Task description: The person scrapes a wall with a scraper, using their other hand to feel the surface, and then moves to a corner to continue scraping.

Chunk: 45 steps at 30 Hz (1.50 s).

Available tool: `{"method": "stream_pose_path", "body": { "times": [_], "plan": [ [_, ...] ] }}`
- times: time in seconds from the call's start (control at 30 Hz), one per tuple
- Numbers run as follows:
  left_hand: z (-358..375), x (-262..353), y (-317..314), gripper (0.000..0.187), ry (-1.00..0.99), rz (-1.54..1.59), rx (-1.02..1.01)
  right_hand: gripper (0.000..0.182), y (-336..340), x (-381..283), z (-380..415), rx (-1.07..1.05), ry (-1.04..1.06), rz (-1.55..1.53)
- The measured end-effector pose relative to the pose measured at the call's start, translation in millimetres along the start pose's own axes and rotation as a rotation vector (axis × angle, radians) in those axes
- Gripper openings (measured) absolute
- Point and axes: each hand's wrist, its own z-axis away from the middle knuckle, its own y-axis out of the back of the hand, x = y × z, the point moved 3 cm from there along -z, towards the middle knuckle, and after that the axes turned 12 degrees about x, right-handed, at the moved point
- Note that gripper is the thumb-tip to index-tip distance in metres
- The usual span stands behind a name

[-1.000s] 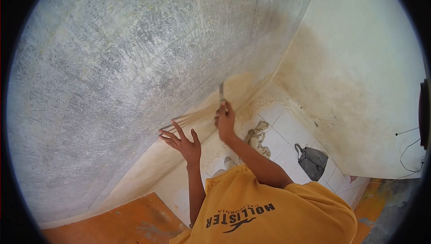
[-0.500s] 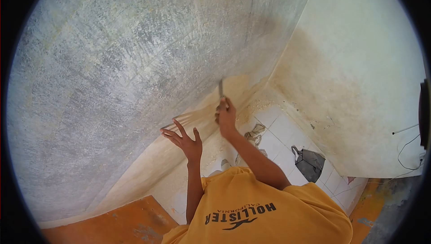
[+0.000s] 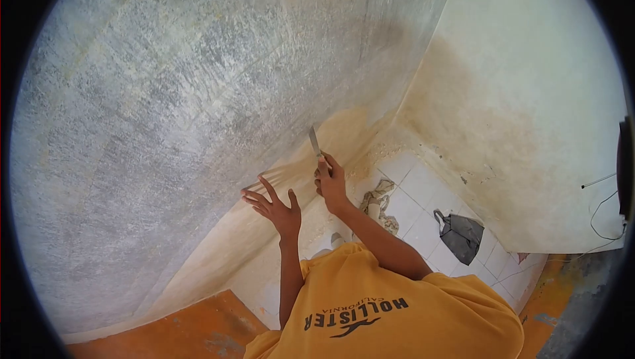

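In an apparent scraping step, the right hand (image 3: 333, 187) grips a narrow, grey, flat-bladed tool (image 3: 314, 139) by the mottled grey wall surface (image 3: 165, 94), the left hand (image 3: 281, 217) spread at its lower edge; further strokes require controlled blade angle.

the white tiled floor (image 3: 407, 195) carried a dark grey bag (image 3: 462, 237) with a loop handle. left of the bag lay a crumpled, patterned cloth (image 3: 378, 203); right of it, a small reddish scrap (image 3: 522, 258).
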Motion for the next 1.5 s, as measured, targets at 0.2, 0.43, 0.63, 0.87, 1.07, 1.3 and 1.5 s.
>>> {"method": "stream_pose_path", "body": {
  "times": [0.2, 0.43, 0.63, 0.87, 1.07, 1.3, 1.5],
  "plan": [
    [2, 1, 7, 0.087, 0.02, 0.037, -0.032, 0.042, -14, 13, 10, 0.016, 0.064, -0.005],
    [9, -6, 16, 0.09, -0.025, 0.18, -0.002, 0.04, 1, 11, -24, 0.059, 0.026, -0.034],
    [6, -6, 12, 0.093, -0.051, 0.222, -0.003, 0.036, -12, 18, -14, 0.098, 0.031, -0.057],
    [13, -7, 11, 0.094, -0.042, 0.222, -0.019, 0.03, -20, 5, 16, 0.053, -0.083, -0.042],
    [13, -9, 13, 0.094, -0.065, 0.213, -0.019, 0.035, -8, 5, -20, 0.076, -0.025, -0.054],
    [14, -7, 12, 0.095, -0.053, 0.211, -0.039, 0.042, -1, 16, -33, 0.138, -0.066, -0.113],
    [16, -9, 7, 0.095, -0.002, 0.239, -0.07, 0.043, -13, 4, 1, 0.066, -0.072, -0.009]
  ]
}}
